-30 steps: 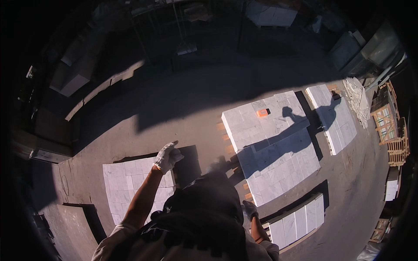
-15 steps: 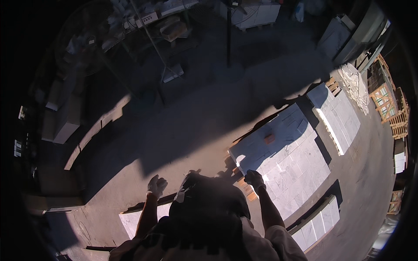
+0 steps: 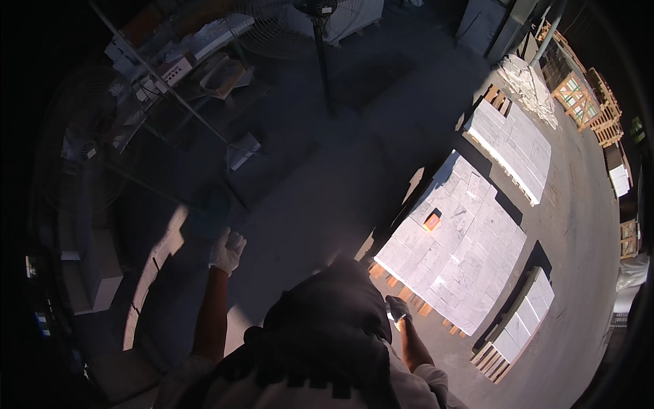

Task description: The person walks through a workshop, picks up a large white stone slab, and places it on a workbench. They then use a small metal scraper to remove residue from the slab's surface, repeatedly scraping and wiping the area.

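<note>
Grey-veined white stone slabs [image 3: 470, 255] are laid on wooden pallet [image 3: 424, 307]; print on orange box [image 3: 432, 221] can't be read. Left hand [image 3: 227, 251] half-curled, empty; right hand [image 3: 398, 310] near pallet's lower-left edge, grip can't be told.

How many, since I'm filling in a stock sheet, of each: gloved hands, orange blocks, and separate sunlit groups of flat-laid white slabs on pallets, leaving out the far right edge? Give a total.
Gloved hands, left and right: 2
Orange block: 1
Slab groups, large middle, upper and lower: 3
Total: 6
</note>
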